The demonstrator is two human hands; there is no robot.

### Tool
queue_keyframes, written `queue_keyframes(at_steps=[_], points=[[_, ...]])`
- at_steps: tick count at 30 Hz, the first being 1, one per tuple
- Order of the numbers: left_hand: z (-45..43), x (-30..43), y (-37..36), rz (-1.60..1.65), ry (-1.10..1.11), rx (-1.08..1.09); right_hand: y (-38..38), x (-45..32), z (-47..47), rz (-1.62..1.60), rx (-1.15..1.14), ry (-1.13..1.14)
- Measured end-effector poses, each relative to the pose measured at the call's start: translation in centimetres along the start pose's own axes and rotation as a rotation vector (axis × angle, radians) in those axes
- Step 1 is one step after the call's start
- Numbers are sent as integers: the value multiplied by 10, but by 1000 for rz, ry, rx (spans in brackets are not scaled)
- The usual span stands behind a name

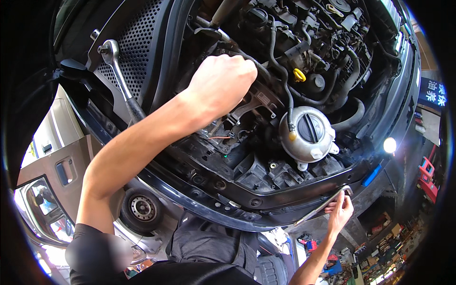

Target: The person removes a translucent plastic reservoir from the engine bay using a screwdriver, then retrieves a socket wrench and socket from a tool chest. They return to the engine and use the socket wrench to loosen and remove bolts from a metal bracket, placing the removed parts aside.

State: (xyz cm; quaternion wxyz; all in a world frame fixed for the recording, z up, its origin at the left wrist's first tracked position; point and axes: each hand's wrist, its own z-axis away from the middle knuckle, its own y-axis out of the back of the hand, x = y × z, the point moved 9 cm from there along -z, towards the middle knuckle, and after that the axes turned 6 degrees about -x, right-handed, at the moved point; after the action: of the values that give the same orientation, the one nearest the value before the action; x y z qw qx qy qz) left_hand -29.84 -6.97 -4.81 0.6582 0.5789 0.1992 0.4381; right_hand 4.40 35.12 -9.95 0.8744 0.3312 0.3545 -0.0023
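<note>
My left hand [222, 83] is curled into a fist above the engine bay, back of the hand up. Its fingers are turned under, so whatever they may grip is hidden. Just beside it lies a metal engine mount bracket [262, 98]. My right hand [340, 210] holds a thin metal rod with a hooked end [319, 208] along the outer side of the fender edge [285, 192]. A pale plastic coolant expansion tank [290, 142] with a black cap [309, 128] sits between the two hands. On the perforated cowl grille [139, 35] rests a ratchet wrench [121, 78].
Hoses [281, 71] and a yellow dipstick handle [299, 75] lie deeper in the engine bay. A lit lamp [389, 145] and a blue strip-like object [371, 174] are near the fender. Behind stand a vehicle with a wheel [142, 208] and cluttered shelving [384, 256].
</note>
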Motion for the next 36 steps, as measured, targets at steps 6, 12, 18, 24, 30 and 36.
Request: queue_keyframes(at_steps=[6, 12, 18, 24, 30, 36], points=[[-28, 7, -13, -56, -75, -44, 20, -9, 1, 38, 76, 22], [-47, 31, -24, -75, -246, -169, 32, -29, 2, 3, 129, 102], [-59, 24, -21, -46, -83, -164, 33, -46, 2, -27, 114, 165], [-56, 28, -29, -48, -141, -238, 25, -59, 5, -79, 51, 219], [-55, 28, -34, -101, -359, -264, -17, -111, 9, -58, -90, 290], [-44, 6, -27, 308, -116, 50, -170, -254, 18, 161, -509, 636]])
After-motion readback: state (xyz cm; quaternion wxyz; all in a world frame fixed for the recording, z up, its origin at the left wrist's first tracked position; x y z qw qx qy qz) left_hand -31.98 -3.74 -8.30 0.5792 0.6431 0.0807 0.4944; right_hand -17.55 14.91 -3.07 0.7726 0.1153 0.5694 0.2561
